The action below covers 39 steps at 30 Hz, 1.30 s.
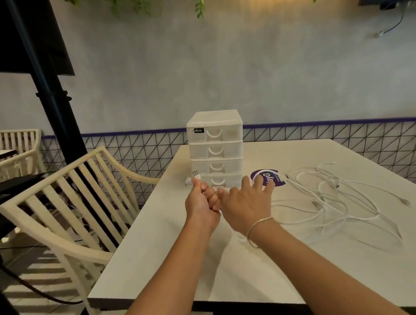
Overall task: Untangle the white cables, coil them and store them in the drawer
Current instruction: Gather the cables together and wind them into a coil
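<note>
Early going: left hand point(200, 201) grips one cable end point(195, 176), right hand point(247, 201) spread wide; cable tangle point(336, 198) remains, drawers point(216, 152) closed.

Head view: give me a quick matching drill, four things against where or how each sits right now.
Things:
1. left hand
2. right hand
3. loose white cables
4. drawer unit

States:
A. all four drawers closed
B. fingers spread, reaching over the table
C. gripping a cable end, plug sticking up
D. tangled on the table, right of the hands

Pairs: 1-C, 2-B, 3-D, 4-A
</note>
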Tool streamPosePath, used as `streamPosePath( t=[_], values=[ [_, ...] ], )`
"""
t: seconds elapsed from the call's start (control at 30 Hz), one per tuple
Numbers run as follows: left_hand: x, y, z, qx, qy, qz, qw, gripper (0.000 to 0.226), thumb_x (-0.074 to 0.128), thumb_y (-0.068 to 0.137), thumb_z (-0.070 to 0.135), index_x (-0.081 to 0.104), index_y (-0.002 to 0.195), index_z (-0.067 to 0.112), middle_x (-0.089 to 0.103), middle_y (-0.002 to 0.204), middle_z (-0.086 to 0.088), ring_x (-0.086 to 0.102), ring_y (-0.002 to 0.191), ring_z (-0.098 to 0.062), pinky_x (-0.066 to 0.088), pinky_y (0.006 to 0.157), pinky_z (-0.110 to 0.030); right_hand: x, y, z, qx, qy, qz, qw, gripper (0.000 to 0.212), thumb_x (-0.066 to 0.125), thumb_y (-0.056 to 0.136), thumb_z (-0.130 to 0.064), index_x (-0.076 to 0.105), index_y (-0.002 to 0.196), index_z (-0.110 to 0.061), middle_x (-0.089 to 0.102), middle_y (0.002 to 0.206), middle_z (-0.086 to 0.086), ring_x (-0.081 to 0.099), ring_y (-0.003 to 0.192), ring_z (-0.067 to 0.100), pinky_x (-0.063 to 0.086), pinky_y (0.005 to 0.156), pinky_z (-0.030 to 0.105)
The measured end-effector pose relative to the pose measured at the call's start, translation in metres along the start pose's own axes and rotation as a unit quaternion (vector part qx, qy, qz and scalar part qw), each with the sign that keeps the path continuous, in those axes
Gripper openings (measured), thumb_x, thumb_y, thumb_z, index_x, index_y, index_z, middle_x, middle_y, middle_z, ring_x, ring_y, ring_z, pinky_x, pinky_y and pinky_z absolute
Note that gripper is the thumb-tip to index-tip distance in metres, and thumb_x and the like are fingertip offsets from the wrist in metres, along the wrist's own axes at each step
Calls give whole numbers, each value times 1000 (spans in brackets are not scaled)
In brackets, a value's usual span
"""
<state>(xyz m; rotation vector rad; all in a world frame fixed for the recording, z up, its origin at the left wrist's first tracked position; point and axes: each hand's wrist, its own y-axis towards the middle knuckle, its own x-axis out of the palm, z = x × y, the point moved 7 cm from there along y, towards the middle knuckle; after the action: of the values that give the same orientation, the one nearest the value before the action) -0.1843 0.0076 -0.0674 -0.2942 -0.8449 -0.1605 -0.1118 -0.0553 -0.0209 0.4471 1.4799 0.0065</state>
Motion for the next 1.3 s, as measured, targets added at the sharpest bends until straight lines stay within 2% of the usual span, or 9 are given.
streamPosePath(
  t=[0.13,0.27,0.4,0.53,0.63,0.8,1.0,1.17,1.3],
  values=[
    [-12,1,-1,5,-5,17,1000,47,33,101,42,35,62,16,23,37,6,17,28,-8,17,29,-15,17,-12,5,57,-27,-57,996,57,12,100,-43,57,120,-13,51,126,17,43,117,39,26,98,53],
    [-14,0,-6,-12,-16,12,1000,47,36,99,44,36,61,16,24,39,6,19,30,-8,23,31,-15,12,-14,-2,-11,135,-2,991,45,20,101,-38,55,109,-11,61,108,12,52,102,32,32,79,38],
    [-10,1,-5,0,-10,10,1000,47,37,99,43,36,61,15,26,39,5,26,30,-9,31,34,-15,34,-19,-15,-36,474,-146,868,40,36,97,-45,46,116,-12,63,83,8,58,66,18,44,64,27],
    [-21,4,-1,8,-11,8,1000,45,34,101,38,37,64,13,35,41,4,36,33,-10,43,47,-24,53,-21,-12,-73,393,-147,905,32,37,99,-36,58,103,-13,59,89,8,58,92,28,37,72,28],
    [-34,9,3,21,-10,19,1000,41,33,102,30,42,68,11,43,43,2,39,34,-11,45,48,-25,61,-24,-5,-72,372,-146,914,33,39,98,-36,61,81,-17,59,81,3,57,80,23,42,72,29],
    [-47,14,-1,-7,-64,6,998,30,37,101,28,49,85,6,38,39,5,32,28,-6,32,35,-12,65,-22,7,-109,330,-175,921,29,39,99,-29,55,76,-21,53,74,-11,48,66,7,33,56,6],
    [-59,17,3,18,-50,24,998,43,46,90,56,44,74,17,28,38,6,24,28,-6,23,35,-12,75,-22,4,-141,242,-217,935,28,40,98,-33,54,78,-19,59,90,5,53,85,21,36,71,26],
    [-77,23,13,29,-36,52,998,54,40,87,66,37,62,18,21,36,7,18,27,-7,15,34,-14,76,-21,32,-164,111,-209,958,37,47,91,-47,36,63,-26,63,106,8,56,99,26,35,73,26],
    [-83,24,11,-3,-97,40,994,72,20,86,74,46,60,13,25,38,2,20,30,-12,19,39,-13,78,-14,92,-109,26,-232,966,47,46,85,-63,40,61,-23,60,92,5,52,89,23,34,72,26]
  ],
)
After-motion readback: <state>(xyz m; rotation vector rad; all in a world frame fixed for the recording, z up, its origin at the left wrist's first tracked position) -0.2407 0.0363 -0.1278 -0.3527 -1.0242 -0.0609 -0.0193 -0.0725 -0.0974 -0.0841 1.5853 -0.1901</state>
